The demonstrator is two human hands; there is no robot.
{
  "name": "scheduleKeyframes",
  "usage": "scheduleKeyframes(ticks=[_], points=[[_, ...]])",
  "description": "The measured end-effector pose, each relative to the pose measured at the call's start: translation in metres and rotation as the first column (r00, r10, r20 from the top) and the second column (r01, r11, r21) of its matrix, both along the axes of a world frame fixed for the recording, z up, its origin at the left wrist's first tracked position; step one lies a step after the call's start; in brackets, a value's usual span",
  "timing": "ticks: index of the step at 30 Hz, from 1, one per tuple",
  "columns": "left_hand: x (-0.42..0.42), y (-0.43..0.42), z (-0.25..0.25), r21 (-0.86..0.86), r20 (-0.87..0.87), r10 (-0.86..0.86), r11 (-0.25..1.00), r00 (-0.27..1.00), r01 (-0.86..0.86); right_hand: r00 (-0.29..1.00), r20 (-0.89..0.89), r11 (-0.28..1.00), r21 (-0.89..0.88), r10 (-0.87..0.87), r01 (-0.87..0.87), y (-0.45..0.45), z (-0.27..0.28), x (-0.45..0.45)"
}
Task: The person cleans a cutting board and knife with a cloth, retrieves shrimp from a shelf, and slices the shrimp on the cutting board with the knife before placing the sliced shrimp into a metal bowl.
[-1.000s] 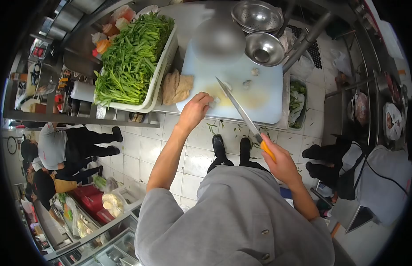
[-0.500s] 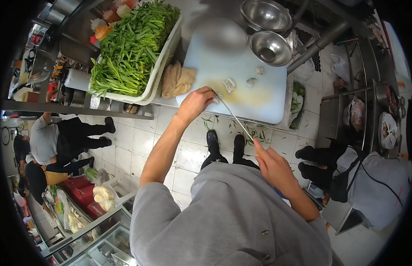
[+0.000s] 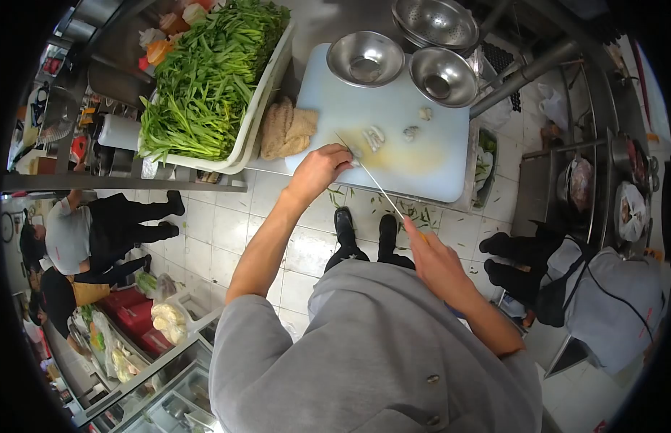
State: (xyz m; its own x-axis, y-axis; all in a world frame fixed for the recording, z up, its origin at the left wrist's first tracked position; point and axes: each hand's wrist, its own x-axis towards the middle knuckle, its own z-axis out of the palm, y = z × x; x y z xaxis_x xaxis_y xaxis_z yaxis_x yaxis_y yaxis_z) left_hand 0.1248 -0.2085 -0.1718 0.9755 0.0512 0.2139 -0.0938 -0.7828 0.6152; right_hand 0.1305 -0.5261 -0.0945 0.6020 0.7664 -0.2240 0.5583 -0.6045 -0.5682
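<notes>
My left hand (image 3: 322,172) has its fingers bent at the lower left of the white cutting board (image 3: 328,94), on a small pale food piece (image 3: 355,154). My right hand (image 3: 433,258) is wrapped round the handle of a long knife (image 3: 382,189). The thin blade slants up and left, and its front part lies beside my left fingertips at the pale piece. Cut pale pieces (image 3: 374,138) rest mid-board, with a greyish piece (image 3: 410,133) and a small whitish lump (image 3: 425,114) to their right. Yellowish liquid stains the board around them.
A steel bowl (image 3: 365,59) stands on the board's far end, another bowl (image 3: 443,77) and stacked colanders (image 3: 434,23) beside it. Left are a folded cloth (image 3: 288,128) and a white basket (image 3: 256,119) of leafy greens. Co-workers stand at left and right; a metal post (image 3: 527,76) slants at upper right.
The knife has moved left and turned edge-on, its blade now by my left fingertips. My right hand has shifted slightly left. The view has shifted a little.
</notes>
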Motion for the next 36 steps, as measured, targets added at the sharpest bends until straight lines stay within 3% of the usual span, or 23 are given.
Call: scheduleKeyframes(ticks=[4,7,10,17,23,28,34,36], points=[[-0.002,-0.001,0.0,0.035,0.0,0.003,0.999,1.0,-0.003,0.997,0.077,0.999,0.034,0.018,-0.021,0.023,-0.041,0.012],[-0.01,0.0,-0.001,0.061,0.026,-0.022,0.998,0.999,0.02,0.997,-0.079,0.96,0.28,0.009,0.014,0.013,-0.043,0.033],[-0.016,0.001,0.002,0.019,-0.001,0.016,1.0,1.0,-0.016,0.995,-0.097,0.926,0.372,-0.027,0.061,0.005,-0.023,0.031],[0.003,-0.007,0.013,0.056,0.083,0.095,0.993,0.992,-0.1,0.997,-0.059,0.965,0.255,-0.047,0.061,-0.009,0.003,0.033],[0.025,-0.004,0.001,0.259,-0.061,-0.046,0.964,0.997,0.061,0.998,-0.056,0.987,0.154,-0.042,0.05,-0.007,0.012,0.025],[0.028,-0.002,0.002,0.251,-0.071,-0.072,0.964,0.995,0.088,0.996,-0.055,0.995,0.055,-0.076,0.079,-0.006,0.021,0.012],[0.029,-0.001,0.0,0.237,-0.079,-0.08,0.967,0.994,0.097,0.996,0.045,0.991,0.114,-0.082,0.077,0.027,-0.04,0.019],[0.029,-0.002,0.001,0.228,-0.067,-0.054,0.971,0.996,0.068,0.996,-0.043,0.964,0.251,-0.08,0.088,0.023,-0.036,0.037]])
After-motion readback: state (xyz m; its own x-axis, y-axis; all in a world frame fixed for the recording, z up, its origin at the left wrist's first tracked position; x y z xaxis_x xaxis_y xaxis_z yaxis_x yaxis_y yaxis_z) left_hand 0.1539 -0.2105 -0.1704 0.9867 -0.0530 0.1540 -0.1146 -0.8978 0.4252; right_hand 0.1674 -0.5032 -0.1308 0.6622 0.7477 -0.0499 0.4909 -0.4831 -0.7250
